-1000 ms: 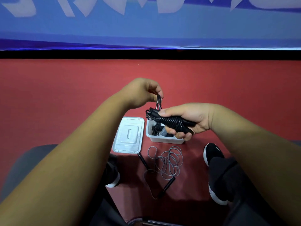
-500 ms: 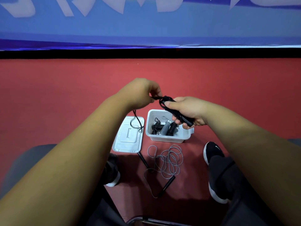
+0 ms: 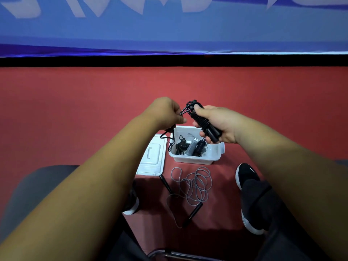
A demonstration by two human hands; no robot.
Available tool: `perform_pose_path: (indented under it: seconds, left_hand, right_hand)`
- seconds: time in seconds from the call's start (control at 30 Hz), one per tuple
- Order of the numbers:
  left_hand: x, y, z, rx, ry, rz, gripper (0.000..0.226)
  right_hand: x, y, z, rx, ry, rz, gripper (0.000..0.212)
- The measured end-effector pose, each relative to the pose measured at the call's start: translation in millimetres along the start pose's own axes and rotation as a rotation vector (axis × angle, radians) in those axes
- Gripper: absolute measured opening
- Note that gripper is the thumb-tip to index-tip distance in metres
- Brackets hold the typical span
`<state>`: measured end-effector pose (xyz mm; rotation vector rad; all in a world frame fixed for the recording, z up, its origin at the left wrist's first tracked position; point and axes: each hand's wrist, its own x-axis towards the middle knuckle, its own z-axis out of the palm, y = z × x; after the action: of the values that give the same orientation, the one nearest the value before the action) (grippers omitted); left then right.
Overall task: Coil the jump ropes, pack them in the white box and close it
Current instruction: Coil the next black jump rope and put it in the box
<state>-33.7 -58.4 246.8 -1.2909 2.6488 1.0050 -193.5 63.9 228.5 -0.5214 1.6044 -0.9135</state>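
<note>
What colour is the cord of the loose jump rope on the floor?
Grey cord, seen in the head view.

The scene is viewed by one wide-angle head camera, aimed forward and down past both forearms at the nearby red floor (image 3: 75, 110).

Red floor (image 3: 75, 110) meets a black strip (image 3: 169, 61) at the far side, beneath a blue banner (image 3: 169, 34) bearing white shapes.
</note>
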Motion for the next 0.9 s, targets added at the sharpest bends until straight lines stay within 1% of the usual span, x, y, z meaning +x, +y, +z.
perform_pose_path:
  seconds: [0.03,0.1,0.17,0.23,0.3,0.47,0.6,0.8,0.9]
  left_hand:
    - [-1,0,-1,-0.048,-0.006,0.010,0.038]
    - [-3,2,-3,-0.268,-0.039,0.025,0.033]
    - [-5,4,-6,-0.487,-0.085,0.050,0.022]
    - [-5,5,-9,-0.584,-0.146,0.088,0.019]
    - [-5,4,-12,-0.607,-0.198,0.098,0.021]
    - [-7,0,-16,-0.625,-0.270,0.067,0.026]
    - [-6,-4,-19,-0.594,-0.258,0.058,0.023]
    - [-5,-9,-23,-0.516,-0.218,0.059,0.020]
    - [-3,-11,-20,-0.492,-0.203,0.055,0.012]
  right_hand:
    - [-1,-1,0,0.009,0.016,0.001,0.035]
    - [-2,-3,-1,0.034,0.048,0.013,0.039]
    - [-4,-6,-3,0.055,0.068,0.032,0.052]
    - [-5,-8,-5,0.059,0.076,0.048,0.066]
    - [-5,-10,-5,0.064,0.082,0.053,0.070]
    - [-9,-13,-5,0.113,0.074,0.047,0.062]
    - [-11,-15,-5,0.148,0.033,0.073,0.058]
    - [-14,-16,-5,0.144,-0.018,0.081,0.063]
    - [-13,-15,-6,0.149,-0.038,0.100,0.056]
